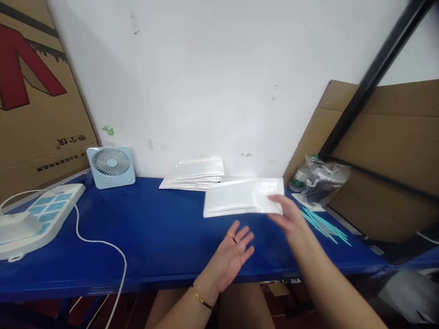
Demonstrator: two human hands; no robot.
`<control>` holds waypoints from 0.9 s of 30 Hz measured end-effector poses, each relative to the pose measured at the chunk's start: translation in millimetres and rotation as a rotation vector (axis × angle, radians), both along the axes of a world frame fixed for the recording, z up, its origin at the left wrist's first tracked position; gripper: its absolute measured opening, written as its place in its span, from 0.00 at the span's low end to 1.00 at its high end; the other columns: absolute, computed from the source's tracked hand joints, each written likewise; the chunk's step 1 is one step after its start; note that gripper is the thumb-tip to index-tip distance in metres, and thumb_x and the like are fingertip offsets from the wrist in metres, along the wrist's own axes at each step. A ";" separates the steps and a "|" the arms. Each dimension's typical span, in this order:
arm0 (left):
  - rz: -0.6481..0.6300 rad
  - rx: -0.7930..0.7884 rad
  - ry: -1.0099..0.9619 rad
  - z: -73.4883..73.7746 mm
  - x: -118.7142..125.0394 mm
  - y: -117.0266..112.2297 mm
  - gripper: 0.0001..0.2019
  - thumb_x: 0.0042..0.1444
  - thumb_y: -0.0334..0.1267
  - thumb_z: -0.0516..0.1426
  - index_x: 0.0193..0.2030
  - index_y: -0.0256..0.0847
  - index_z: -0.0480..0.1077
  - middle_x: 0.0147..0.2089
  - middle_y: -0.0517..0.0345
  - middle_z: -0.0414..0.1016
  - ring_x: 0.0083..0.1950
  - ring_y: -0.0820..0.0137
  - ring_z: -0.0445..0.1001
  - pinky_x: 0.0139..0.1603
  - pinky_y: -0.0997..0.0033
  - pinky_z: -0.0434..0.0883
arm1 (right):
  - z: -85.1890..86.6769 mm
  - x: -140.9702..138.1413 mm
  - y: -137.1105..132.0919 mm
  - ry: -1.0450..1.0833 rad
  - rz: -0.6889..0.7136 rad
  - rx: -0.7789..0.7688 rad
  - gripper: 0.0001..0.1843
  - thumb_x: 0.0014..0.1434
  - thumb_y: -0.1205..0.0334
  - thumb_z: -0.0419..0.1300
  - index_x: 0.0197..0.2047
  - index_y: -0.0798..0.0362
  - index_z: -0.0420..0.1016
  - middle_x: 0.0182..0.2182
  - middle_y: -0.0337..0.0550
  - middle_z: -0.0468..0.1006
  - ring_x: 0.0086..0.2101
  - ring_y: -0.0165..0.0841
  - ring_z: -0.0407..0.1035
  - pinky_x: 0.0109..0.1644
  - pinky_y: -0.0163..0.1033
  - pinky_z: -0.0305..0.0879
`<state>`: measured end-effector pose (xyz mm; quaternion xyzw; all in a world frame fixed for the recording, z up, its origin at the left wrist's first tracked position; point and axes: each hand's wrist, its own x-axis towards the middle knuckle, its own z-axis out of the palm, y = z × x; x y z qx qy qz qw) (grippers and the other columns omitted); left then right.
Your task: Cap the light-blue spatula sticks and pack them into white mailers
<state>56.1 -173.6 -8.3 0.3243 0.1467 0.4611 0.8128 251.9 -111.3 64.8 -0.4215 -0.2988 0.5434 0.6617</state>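
Note:
My right hand is closed on the right end of a flat white packet and holds it level above the blue table. My left hand hovers open just below the packet, palm turned up and fingers spread, with a ring on one finger and a thin bracelet at the wrist. Nothing is in it. Behind the packet, a stack of similar white packets lies against the wall.
A small pale blue fan stands at the back left. At the left edge a white power strip trails a white cable. At right lie a clear bag with dark contents, a bottle, teal sticks and cardboard sheets.

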 end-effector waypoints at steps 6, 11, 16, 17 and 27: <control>0.654 0.178 -0.069 26.9 -10.7 32.7 0.29 0.50 0.48 0.59 0.59 0.50 0.59 0.57 0.54 0.68 0.61 0.60 0.63 0.59 0.57 0.63 | -54.5 -34.4 -34.0 0.345 0.296 -0.197 0.15 0.47 0.75 0.56 0.40 0.56 0.70 0.34 0.45 0.79 0.35 0.38 0.75 0.37 0.40 0.74; 0.809 0.346 0.012 79.7 -5.8 54.3 0.26 0.51 0.42 0.60 0.56 0.47 0.61 0.45 0.57 0.73 0.52 0.64 0.70 0.53 0.62 0.67 | -68.0 -66.5 -13.0 0.701 0.189 -0.216 0.14 0.58 0.55 0.50 0.38 0.56 0.70 0.32 0.47 0.79 0.34 0.36 0.75 0.35 0.39 0.73; 0.741 0.488 0.139 115.9 6.1 59.3 0.24 0.49 0.42 0.62 0.53 0.45 0.64 0.48 0.55 0.71 0.52 0.64 0.70 0.54 0.63 0.65 | -73.3 -88.0 11.3 0.783 0.128 -0.256 0.15 0.62 0.61 0.45 0.37 0.55 0.71 0.28 0.43 0.79 0.32 0.32 0.75 0.34 0.35 0.72; 0.739 0.503 0.152 119.2 6.9 59.8 0.25 0.48 0.42 0.62 0.53 0.44 0.64 0.48 0.55 0.71 0.53 0.64 0.69 0.54 0.62 0.65 | -74.0 -89.5 14.8 0.791 0.119 -0.257 0.14 0.62 0.62 0.45 0.36 0.55 0.71 0.28 0.43 0.79 0.32 0.32 0.75 0.34 0.36 0.72; 0.884 0.460 0.145 117.6 -16.9 77.8 0.24 0.49 0.43 0.62 0.53 0.43 0.65 0.48 0.55 0.71 0.52 0.65 0.70 0.54 0.63 0.65 | -80.5 -51.9 45.6 0.556 -0.134 -0.274 0.13 0.61 0.66 0.42 0.30 0.53 0.65 0.22 0.38 0.74 0.25 0.30 0.74 0.33 0.39 0.73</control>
